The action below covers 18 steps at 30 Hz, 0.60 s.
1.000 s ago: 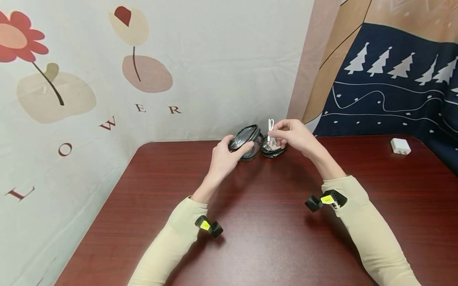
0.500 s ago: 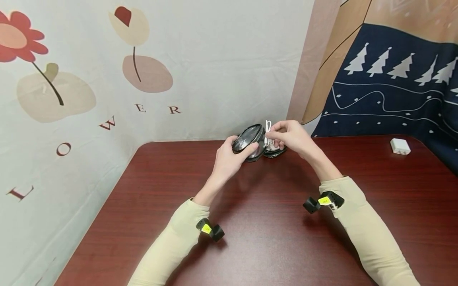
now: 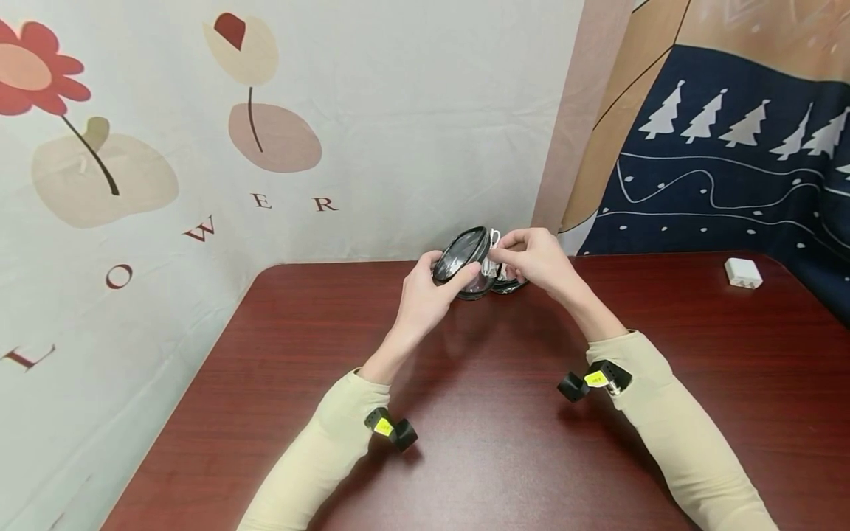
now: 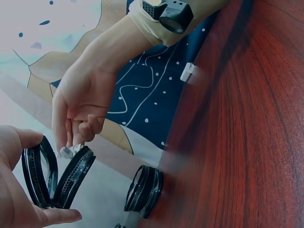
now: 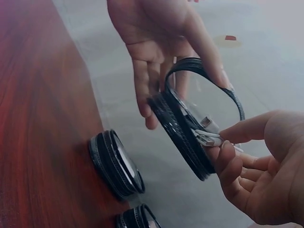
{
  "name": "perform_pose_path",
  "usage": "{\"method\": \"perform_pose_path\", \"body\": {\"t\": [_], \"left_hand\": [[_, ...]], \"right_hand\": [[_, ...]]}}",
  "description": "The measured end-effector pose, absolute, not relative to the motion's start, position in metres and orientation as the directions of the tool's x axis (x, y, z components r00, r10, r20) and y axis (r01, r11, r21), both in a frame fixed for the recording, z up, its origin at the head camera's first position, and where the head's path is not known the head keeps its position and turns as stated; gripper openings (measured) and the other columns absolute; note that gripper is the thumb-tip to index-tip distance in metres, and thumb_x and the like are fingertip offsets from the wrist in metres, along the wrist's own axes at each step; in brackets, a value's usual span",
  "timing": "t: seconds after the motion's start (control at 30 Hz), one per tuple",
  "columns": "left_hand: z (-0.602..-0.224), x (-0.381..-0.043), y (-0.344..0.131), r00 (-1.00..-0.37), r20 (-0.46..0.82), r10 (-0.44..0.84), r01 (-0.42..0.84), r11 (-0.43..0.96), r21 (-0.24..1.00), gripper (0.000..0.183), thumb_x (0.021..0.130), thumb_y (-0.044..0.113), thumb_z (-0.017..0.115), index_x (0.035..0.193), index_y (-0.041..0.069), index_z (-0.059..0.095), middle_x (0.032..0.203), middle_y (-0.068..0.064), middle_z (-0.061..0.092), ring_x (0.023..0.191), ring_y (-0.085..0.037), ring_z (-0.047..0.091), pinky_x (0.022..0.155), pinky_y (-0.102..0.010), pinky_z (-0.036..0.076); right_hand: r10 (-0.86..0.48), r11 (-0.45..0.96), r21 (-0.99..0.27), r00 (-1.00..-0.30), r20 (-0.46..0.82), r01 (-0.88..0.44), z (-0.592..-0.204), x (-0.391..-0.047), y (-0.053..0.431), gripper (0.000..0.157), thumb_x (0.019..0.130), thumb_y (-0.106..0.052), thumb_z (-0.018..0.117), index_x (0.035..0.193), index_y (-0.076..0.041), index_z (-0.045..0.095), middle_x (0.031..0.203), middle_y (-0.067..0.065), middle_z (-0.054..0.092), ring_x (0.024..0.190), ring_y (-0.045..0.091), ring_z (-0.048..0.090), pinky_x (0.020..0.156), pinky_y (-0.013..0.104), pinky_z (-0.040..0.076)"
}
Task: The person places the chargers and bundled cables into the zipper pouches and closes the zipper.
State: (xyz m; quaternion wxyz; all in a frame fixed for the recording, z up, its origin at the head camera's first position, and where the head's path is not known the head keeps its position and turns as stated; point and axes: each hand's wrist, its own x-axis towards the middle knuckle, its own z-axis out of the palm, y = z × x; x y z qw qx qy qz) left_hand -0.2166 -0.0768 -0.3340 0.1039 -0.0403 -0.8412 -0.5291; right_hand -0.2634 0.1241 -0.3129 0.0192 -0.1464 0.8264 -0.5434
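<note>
My left hand (image 3: 423,295) holds a small round zip case (image 3: 460,254) with clear sides and black trim, raised over the far edge of the table. Its two halves stand apart in a V in the left wrist view. A folded white cable (image 5: 208,137) is pinched between the thumb and fingers of my right hand (image 3: 539,259). In the right wrist view the cable's plugs lie at the mouth of the case, partly within it. Behind the hands, a second similar case (image 3: 510,286) rests on the table, partly hidden.
The right wrist view shows two more black-trimmed cases, one whole case (image 5: 114,164) and one cut-off case (image 5: 138,218), on the table near the wall cloth. A white block (image 3: 743,273) with ports sits at the far right of the red-brown table (image 3: 505,420).
The left hand has shifted a little right with the case. The right hand has brought the cable left and slightly down, from above the resting case to the held case's opening.
</note>
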Motion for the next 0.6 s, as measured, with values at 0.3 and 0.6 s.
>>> {"method": "perform_pose_path", "body": {"t": [0.3,0.6], "left_hand": [[-0.332,-0.214,-0.074,-0.972,0.234,-0.029,0.202,0.406,0.891,0.061,0.087,0.049,0.075,0.128,0.006,0.058,0.114,-0.007,0.067,0.097,-0.019,0.062,0.085,-0.036,0.049],[-0.33,-0.21,-0.072,-0.973,0.231,-0.014,0.209,0.381,0.901,0.062,0.087,0.048,0.075,0.13,0.006,0.057,0.121,-0.009,0.065,0.1,-0.019,0.062,0.086,-0.037,0.05]], "right_hand": [[-0.247,0.504,-0.815,-0.952,0.179,-0.284,-0.316,-0.26,0.118,0.013,0.093,-0.01,0.066,0.097,0.001,0.072,0.075,0.015,0.069,0.055,0.019,0.058,0.051,0.025,0.046],[-0.247,0.58,-0.743,-0.942,0.228,-0.332,-0.318,-0.259,0.113,0.009,0.089,-0.011,0.07,0.088,-0.003,0.073,0.075,0.009,0.071,0.054,0.013,0.055,0.054,0.026,0.043]]}}
